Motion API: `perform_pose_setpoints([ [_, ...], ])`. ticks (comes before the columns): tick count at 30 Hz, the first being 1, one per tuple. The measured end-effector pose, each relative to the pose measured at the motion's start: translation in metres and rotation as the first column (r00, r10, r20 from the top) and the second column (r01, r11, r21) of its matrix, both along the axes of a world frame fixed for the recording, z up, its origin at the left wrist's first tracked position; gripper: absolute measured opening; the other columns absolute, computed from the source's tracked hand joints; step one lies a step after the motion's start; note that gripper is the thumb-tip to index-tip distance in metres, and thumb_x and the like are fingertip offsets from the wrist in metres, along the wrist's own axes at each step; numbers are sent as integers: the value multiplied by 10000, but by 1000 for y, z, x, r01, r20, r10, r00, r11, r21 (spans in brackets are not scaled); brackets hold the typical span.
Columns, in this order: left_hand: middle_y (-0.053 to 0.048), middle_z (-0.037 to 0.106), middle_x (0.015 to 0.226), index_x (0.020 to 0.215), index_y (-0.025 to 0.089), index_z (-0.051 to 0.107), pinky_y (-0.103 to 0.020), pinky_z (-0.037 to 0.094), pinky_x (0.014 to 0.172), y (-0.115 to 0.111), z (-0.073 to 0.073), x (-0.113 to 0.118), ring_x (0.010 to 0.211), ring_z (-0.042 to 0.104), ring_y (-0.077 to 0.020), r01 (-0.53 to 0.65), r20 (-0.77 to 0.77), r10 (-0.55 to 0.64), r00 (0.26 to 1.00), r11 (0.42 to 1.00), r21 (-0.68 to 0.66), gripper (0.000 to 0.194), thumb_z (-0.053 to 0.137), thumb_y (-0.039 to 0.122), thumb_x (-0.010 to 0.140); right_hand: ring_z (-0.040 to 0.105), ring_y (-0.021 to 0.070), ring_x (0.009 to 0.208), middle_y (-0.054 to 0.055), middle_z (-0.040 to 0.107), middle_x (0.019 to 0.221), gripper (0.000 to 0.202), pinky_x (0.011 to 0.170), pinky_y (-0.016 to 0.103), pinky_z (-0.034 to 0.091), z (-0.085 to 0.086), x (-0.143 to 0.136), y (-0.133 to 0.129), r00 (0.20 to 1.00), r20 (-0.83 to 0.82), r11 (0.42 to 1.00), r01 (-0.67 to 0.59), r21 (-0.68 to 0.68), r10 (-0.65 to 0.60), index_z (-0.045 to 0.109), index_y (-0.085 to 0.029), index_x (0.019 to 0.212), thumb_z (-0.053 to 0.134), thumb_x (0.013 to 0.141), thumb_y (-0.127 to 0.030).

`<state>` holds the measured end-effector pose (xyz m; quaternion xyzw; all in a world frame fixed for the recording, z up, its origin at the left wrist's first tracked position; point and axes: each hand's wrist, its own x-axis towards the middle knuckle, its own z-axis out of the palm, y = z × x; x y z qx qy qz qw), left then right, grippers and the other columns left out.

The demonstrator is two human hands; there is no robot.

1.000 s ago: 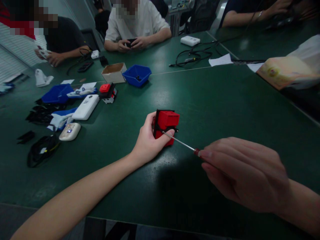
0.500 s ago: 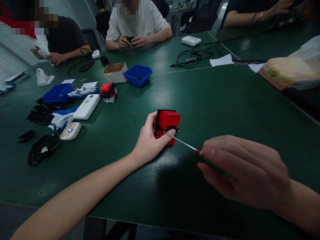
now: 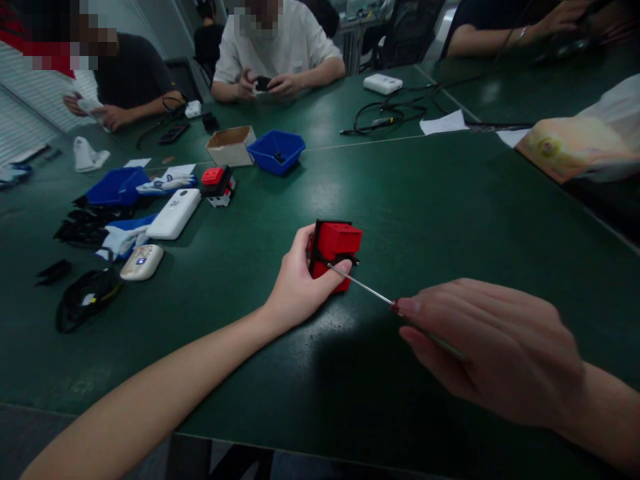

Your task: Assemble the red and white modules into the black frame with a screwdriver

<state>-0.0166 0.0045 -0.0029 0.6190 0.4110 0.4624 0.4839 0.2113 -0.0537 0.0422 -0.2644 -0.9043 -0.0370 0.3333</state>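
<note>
My left hand [image 3: 305, 277] is wrapped round a red and black plastic block [image 3: 340, 240], with the thumb across its near side. The block has a black plate along its left edge and small screws at its middle. In my right hand [image 3: 500, 353] is a screwdriver [image 3: 367, 289], gripped by its dark reddish handle, which the fingers mostly cover. Its thin metal shaft points to the upper left, and the tip meets the block beside my left thumb. Whether the tip sits in a screw head is too small to tell.
Left of the block stand a similar red, black and white block [image 3: 219, 185], a white power bank [image 3: 175, 213], gloves [image 3: 125, 239] and a coiled cable [image 3: 87, 300]. Farther back are a blue bin [image 3: 277, 152] and a cardboard box [image 3: 230, 145]. Several people sit around the green table [image 3: 450, 220].
My right hand has turned slightly around the screwdriver handle, its fingers shifted a little. The left hand and the block stay almost in place.
</note>
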Motion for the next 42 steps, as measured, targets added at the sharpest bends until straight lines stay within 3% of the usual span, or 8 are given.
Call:
perform_pose_setpoints([
  [9,-102,696,1238,1254,195,500,-468,536,1078,0,0,0,1154,703,-272,2,2,-2,1000,1000,-6,499,774,316,855,733,219,843,91,767,937,192,742,342,583,-4,2,0,1000,-14,994,13,104,-12,636,-136,1140,605,952,-122],
  [16,-104,693,1224,1262,201,503,-454,551,1041,0,1,-1,1129,709,-271,-7,-7,7,1000,999,-33,513,777,339,852,727,167,696,36,771,840,108,615,295,549,-2,3,7,1000,-12,1000,21,22,-21,606,-204,1084,570,999,-149],
  [21,-114,692,1217,1215,189,516,-438,551,1024,2,5,-2,1138,708,-276,-11,22,13,1000,995,-95,473,766,353,849,702,156,637,36,757,808,164,583,281,527,-22,4,21,999,7,999,36,-8,-36,620,-160,1161,540,1018,-171],
  [27,-114,688,1214,1176,186,534,-434,523,1045,8,8,-8,1171,676,-278,-7,-22,5,1000,996,-87,467,777,336,807,729,147,719,62,779,933,188,605,243,561,-45,1,41,991,-104,919,38,-391,-85,664,-163,1143,528,1019,-197],
  [31,-110,684,1223,1232,181,532,-453,509,1054,27,18,-29,1139,675,-286,-124,-186,136,973,990,73,580,799,387,760,671,127,601,43,761,840,162,501,223,504,-44,3,46,981,-136,878,60,-475,-141,692,-166,1090,566,997,-203],
  [33,-110,670,1240,1297,182,524,-485,494,1062,40,28,-46,1138,657,-312,-208,-371,286,883,949,236,690,822,402,714,658,118,587,35,758,830,160,503,216,506,-44,4,46,981,-150,874,38,-485,-126,700,-166,1080,572,990,-199],
  [37,-137,624,1292,1337,198,530,-537,484,1062,57,55,-81,1188,611,-382,-253,-645,520,560,849,464,750,843,400,686,709,134,703,52,781,921,189,580,225,558,-46,4,43,982,-170,860,-18,-511,-81,707,-171,1099,555,991,-195],
  [42,-251,466,1423,1423,153,450,-743,477,918,58,83,-113,1208,562,-552,-242,-873,478,100,863,444,709,686,482,840,699,140,684,46,775,892,187,594,238,553,-47,2,44,981,-174,854,-17,-520,-86,714,-177,1087,558,985,-195],
])
